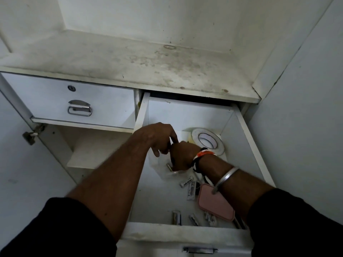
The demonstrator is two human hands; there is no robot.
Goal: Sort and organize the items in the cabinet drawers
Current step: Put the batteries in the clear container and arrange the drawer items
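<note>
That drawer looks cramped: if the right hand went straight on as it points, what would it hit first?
Probably the left hand, right ahead of the right hand; they seem nearly touching, though depth is unclear.

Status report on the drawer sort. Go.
Left hand, right hand at bag, grips unclear. Batteries loose in open drawer. Pouch by right wrist, tape behind.

Print on the batteries [186, 182] is too blurred to read.
</note>
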